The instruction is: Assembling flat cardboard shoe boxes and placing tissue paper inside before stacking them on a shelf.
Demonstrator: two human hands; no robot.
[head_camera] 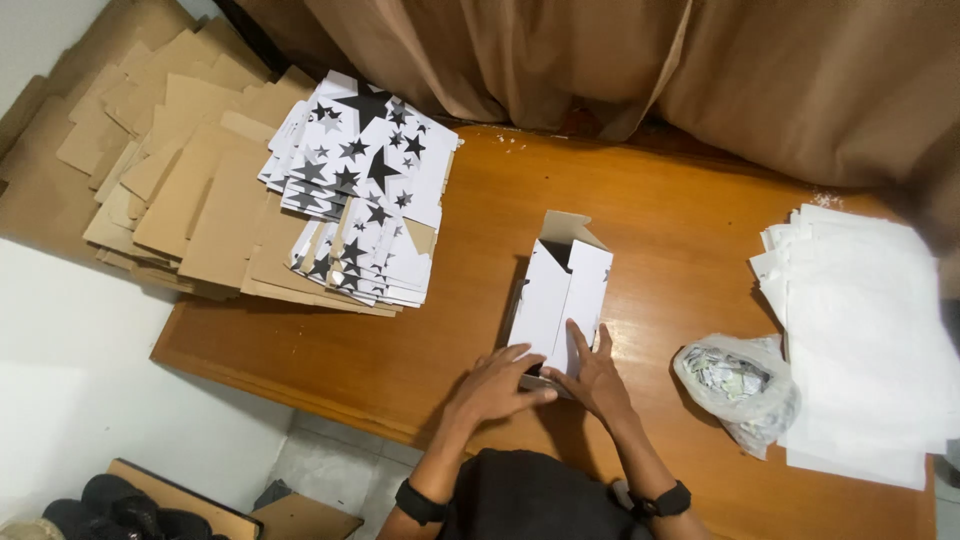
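Pressing both hands, left hand (497, 385) and right hand (597, 377), on white box (558, 293) beside star-printed stack (362, 190)

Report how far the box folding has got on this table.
Done: no finished box shows anywhere in view. In hand: one white box stands on the wooden table, far flap up, while the left hand and right hand press its near flaps down. Left: a stack of flat star-printed blanks and plain brown cardboard blanks lies unfolded; white sheets and a plastic bag sit untouched.
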